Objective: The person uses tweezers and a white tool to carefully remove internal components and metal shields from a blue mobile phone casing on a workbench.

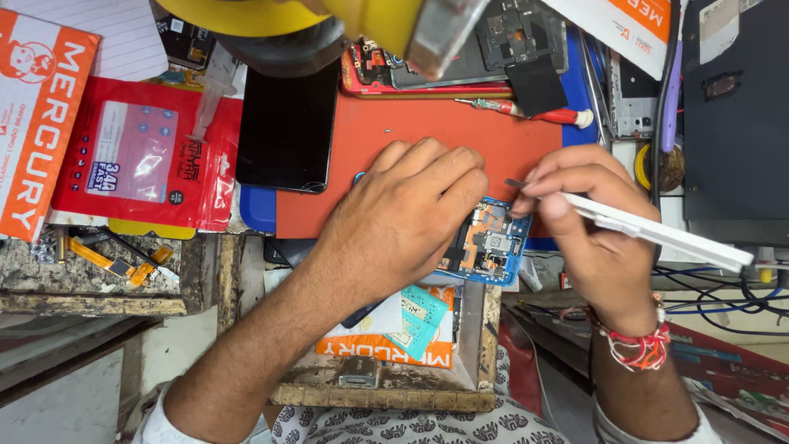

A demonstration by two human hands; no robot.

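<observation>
An opened phone [491, 243] with a blue frame lies on the bench at the near edge of an orange mat [427, 136], its bare circuit board facing up; most of it is hidden, so only the right-hand end shows, and its long axis seems to run left to right, tilted a little down to the left. The left hand [411, 210] lies flat over it, fingers spread and pressing down, closed on nothing. The right hand [588, 222] pinches a white tool [657, 232] between thumb and fingers; the tool's metal tip points left at the phone's upper right corner, and its long body runs off to the right and slightly down. Just beyond the left hand a dark phone [288, 131] lies screen up on the mat's left edge. A red-handled screwdriver [526, 111] lies across the mat's far side, beside a red phone shell [427, 78]. To the left sit a flat red packet [144, 156] with a clear window and an orange-and-white box [37, 115]. Near the body, an orange packet [394, 345] and teal cards [419, 316] rest in a worn wooden tray [394, 395].
</observation>
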